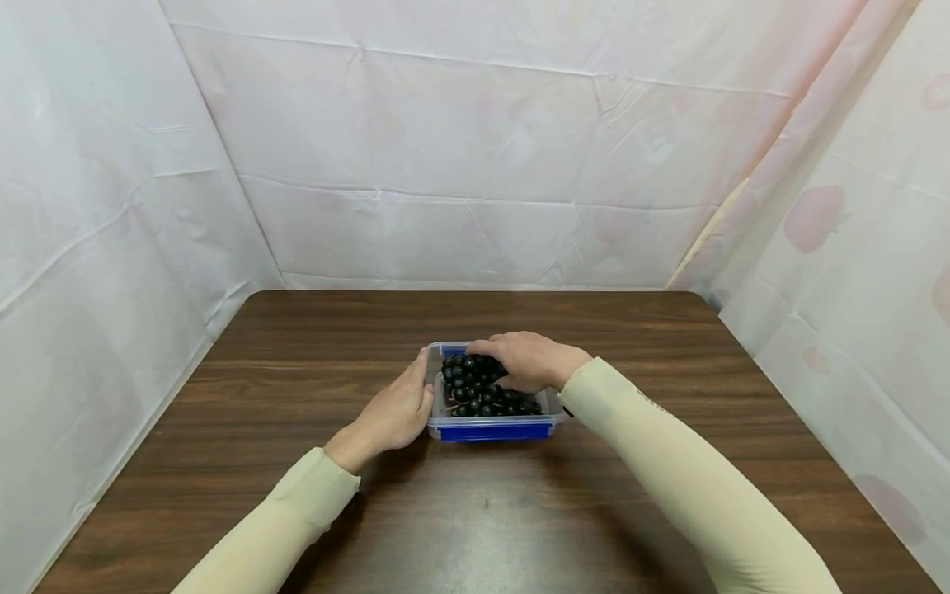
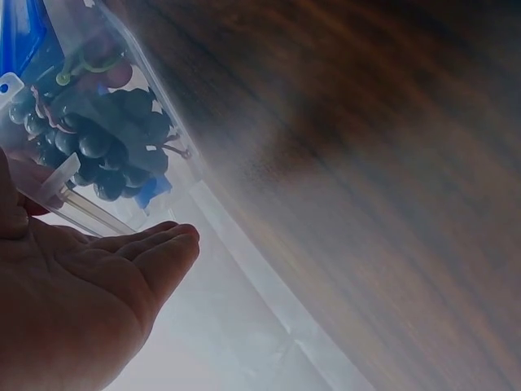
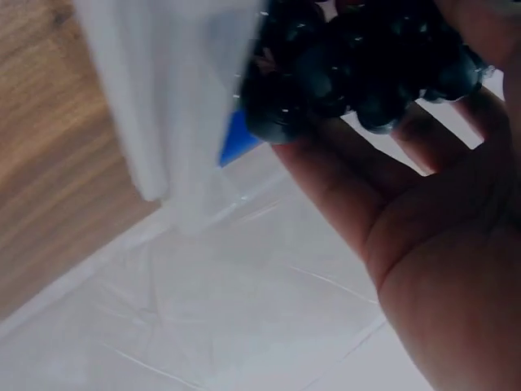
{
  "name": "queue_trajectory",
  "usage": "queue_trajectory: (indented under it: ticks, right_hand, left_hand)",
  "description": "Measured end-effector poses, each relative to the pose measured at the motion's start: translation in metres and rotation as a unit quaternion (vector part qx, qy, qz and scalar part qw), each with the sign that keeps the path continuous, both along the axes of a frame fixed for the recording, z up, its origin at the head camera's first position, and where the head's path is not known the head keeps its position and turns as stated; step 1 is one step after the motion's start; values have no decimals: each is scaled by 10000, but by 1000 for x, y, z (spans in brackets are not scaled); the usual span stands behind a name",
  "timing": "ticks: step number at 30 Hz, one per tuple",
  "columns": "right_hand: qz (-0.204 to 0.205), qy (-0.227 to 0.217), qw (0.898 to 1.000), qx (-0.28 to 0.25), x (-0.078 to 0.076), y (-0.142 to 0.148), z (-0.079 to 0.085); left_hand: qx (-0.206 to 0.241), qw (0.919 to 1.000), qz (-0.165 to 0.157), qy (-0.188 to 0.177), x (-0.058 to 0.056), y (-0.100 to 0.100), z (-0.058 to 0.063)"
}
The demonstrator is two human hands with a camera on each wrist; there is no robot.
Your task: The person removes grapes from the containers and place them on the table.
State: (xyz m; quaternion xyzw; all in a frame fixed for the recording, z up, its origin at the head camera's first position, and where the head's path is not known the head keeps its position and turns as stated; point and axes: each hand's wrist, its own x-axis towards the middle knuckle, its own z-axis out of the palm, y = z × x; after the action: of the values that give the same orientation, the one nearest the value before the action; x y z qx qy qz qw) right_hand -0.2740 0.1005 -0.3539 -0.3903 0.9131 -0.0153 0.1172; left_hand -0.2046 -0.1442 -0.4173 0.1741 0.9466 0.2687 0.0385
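Note:
A clear plastic container [image 1: 490, 421] with blue clips sits on the table, with a bunch of dark grapes [image 1: 467, 389] in it. My left hand [image 1: 395, 410] rests against the container's left side with its fingers fairly straight, as the left wrist view also shows. From above, my right hand [image 1: 530, 361] reaches into the container and grips the grapes. In the right wrist view, fingers [image 3: 334, 183] curl under the dark grapes [image 3: 317, 73], and the thumb lies on the other side of them. Part of the bunch is hidden beneath the right hand.
The brown wood-grain table [image 1: 486, 503] extends around the container on all sides. White sheeting [image 1: 475, 148] hangs behind the table's far edge and along its left and right sides.

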Motion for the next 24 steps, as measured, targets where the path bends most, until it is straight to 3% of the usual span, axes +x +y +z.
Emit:
queue_trajectory:
  ticks: [15,24]
  right_hand:
    - [412,646,9934,-854,-5,11,-20]
    - [485,656,9906,-1099,-3,15,-24]
  left_hand:
    - [-17,9999,52,-106,0,1,1]
    - [-28,10000,47,-58,0,1,0]
